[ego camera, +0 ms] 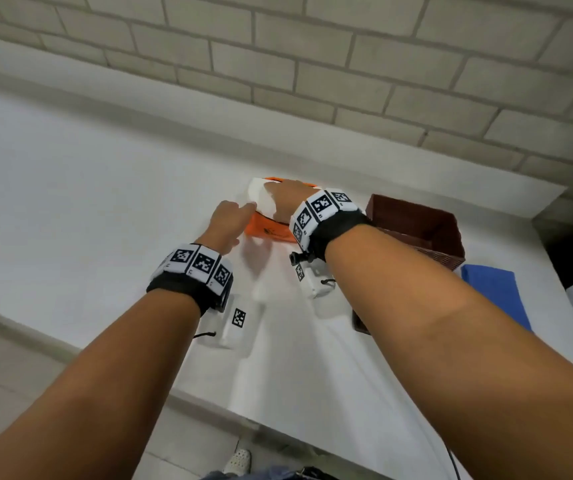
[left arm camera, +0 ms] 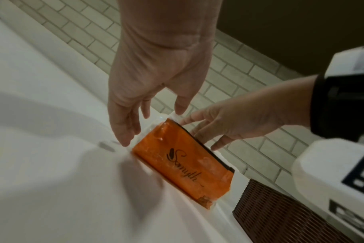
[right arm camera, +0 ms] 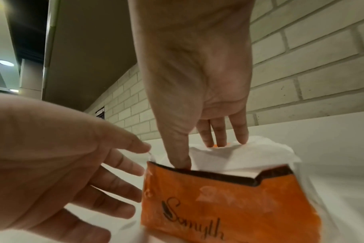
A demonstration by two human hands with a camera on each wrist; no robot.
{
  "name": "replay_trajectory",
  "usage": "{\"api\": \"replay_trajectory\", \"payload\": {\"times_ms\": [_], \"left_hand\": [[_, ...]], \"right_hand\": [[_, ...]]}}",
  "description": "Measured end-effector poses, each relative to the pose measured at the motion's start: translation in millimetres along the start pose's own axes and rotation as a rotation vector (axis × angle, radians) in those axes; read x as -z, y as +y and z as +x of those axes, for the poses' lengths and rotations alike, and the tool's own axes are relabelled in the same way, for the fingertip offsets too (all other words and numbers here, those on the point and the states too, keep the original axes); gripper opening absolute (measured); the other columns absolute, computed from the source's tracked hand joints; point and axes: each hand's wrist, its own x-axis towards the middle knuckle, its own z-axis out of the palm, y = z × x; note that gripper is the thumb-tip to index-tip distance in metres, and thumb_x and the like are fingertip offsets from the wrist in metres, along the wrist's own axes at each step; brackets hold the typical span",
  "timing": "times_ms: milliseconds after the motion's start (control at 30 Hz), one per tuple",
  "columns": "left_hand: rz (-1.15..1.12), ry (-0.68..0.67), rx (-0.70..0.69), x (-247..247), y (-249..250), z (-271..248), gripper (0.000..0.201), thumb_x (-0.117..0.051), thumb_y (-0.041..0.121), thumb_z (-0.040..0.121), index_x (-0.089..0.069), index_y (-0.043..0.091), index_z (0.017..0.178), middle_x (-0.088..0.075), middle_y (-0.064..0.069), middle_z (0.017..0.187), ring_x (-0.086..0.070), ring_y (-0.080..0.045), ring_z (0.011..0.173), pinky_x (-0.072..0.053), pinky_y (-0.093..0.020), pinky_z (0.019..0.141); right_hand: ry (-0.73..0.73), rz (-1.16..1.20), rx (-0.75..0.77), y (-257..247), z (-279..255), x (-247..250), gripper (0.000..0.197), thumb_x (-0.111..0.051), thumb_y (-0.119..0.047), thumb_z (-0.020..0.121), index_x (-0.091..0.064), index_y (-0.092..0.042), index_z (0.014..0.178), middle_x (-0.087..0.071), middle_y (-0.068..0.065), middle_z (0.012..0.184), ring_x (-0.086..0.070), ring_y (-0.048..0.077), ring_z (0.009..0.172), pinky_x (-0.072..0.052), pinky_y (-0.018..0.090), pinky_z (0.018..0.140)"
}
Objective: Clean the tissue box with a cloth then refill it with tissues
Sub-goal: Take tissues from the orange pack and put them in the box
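An orange plastic tissue pack [ego camera: 266, 230] lies on the white table [ego camera: 105, 202], its top torn open and white tissues [ego camera: 261, 199] bulging out. My right hand [ego camera: 287, 199] is on top of it. In the right wrist view its thumb is pushed down inside the wrapper [right arm camera: 229, 205] while the fingers curl over the far side of the tissues [right arm camera: 249, 157], pinching the stack. My left hand [ego camera: 231, 216] is at the pack's left end with fingers straight and spread, fingertips at the wrapper's edge [left arm camera: 183, 161]. The brown woven tissue box [ego camera: 420, 226] stands just right of the pack.
A folded blue cloth [ego camera: 492, 289] lies on the table to the right of the brown box. A brick wall runs behind the table. The table's front edge is near my forearms, and the floor shows below it.
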Motion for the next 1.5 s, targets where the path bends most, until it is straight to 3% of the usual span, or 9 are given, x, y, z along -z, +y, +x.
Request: {"api": "replay_trajectory", "payload": {"times_ms": [167,333,500,733,967,1167,1233,1400,1500], "left_hand": [[-0.032,0.021,0.003,-6.5,2.4,6.5,0.044,-0.055,0.038,0.088,-0.058,-0.001,0.109,-0.056,-0.012,0.098,-0.052,-0.028,0.092,-0.046,-0.039,0.077],[0.056,0.075,-0.004,-9.2,2.4,13.6,0.027,-0.059,0.028,0.073,-0.052,0.001,0.077,-0.052,-0.009,0.064,-0.049,-0.028,0.072,-0.036,-0.025,0.052],[0.089,0.122,0.000,-11.8,0.0,17.7,0.052,-0.048,0.027,0.083,-0.051,-0.010,0.120,-0.062,-0.026,0.118,-0.061,-0.040,0.106,-0.047,-0.037,0.074],[0.028,0.106,0.033,-11.8,4.4,20.8,0.064,-0.044,0.037,0.077,-0.045,-0.005,0.125,-0.057,-0.025,0.124,-0.057,-0.042,0.114,-0.048,-0.050,0.094],[0.013,0.063,0.019,-7.4,4.5,21.6,0.043,-0.038,0.019,0.092,-0.049,-0.005,0.127,-0.054,-0.025,0.131,-0.055,-0.040,0.119,-0.049,-0.044,0.094],[-0.097,0.001,0.042,-9.2,4.7,25.6,0.084,-0.057,0.036,0.053,-0.049,-0.001,0.127,-0.058,-0.019,0.107,-0.058,-0.030,0.093,-0.051,-0.038,0.078],[-0.101,0.012,0.065,-12.3,-1.8,39.6,0.093,-0.056,0.034,0.041,-0.047,0.001,0.128,-0.061,-0.017,0.115,-0.062,-0.030,0.104,-0.053,-0.040,0.088],[0.006,0.077,0.029,-12.0,4.6,26.0,0.056,-0.047,0.031,0.084,-0.042,-0.003,0.128,-0.056,-0.022,0.124,-0.057,-0.036,0.112,-0.051,-0.042,0.090],[0.085,0.124,0.030,-12.7,-4.5,24.7,0.053,-0.044,0.035,0.091,-0.043,-0.004,0.127,-0.055,-0.019,0.124,-0.056,-0.036,0.111,-0.052,-0.046,0.092]], "right_hand": [[0.002,-0.092,0.000,0.3,16.7,-5.8,0.033,-0.055,-0.029,0.071,-0.059,-0.015,0.101,-0.070,0.006,0.087,-0.067,0.030,0.079,-0.059,0.045,0.074],[0.056,-0.147,-0.059,9.0,37.1,-35.6,0.038,-0.061,-0.035,0.071,-0.054,-0.026,0.108,-0.065,0.000,0.098,-0.062,0.027,0.093,-0.048,0.039,0.071],[0.092,-0.125,-0.088,12.7,43.7,-51.0,0.047,-0.056,-0.046,0.075,-0.047,-0.024,0.116,-0.051,-0.006,0.078,-0.059,0.026,0.086,-0.049,0.043,0.080],[0.176,-0.172,-0.008,28.4,42.9,-53.7,0.050,-0.034,-0.047,0.092,-0.040,-0.018,0.133,-0.065,0.001,0.115,-0.062,0.024,0.105,-0.035,0.035,0.077],[0.181,-0.213,0.036,26.0,42.0,-53.4,0.049,-0.051,-0.022,0.092,-0.038,-0.006,0.136,-0.044,0.017,0.132,-0.061,0.031,0.102,-0.040,0.033,0.066],[0.162,-0.053,0.014,32.7,40.3,-47.6,0.044,-0.041,-0.020,0.095,-0.040,-0.009,0.138,-0.047,0.011,0.136,-0.058,0.027,0.113,-0.044,0.034,0.087],[0.181,0.022,0.004,33.5,39.5,-48.9,0.042,-0.042,-0.016,0.095,-0.042,-0.008,0.136,-0.048,0.012,0.136,-0.057,0.028,0.114,-0.044,0.034,0.088],[0.326,0.243,-0.017,39.7,35.0,-49.9,0.041,-0.053,-0.019,0.090,-0.051,-0.007,0.129,-0.057,0.015,0.122,-0.058,0.032,0.108,-0.045,0.037,0.085],[0.438,0.327,-0.029,42.9,31.0,-45.4,0.040,-0.054,-0.021,0.087,-0.054,-0.011,0.126,-0.064,0.012,0.114,-0.061,0.030,0.104,-0.050,0.039,0.083]]}}
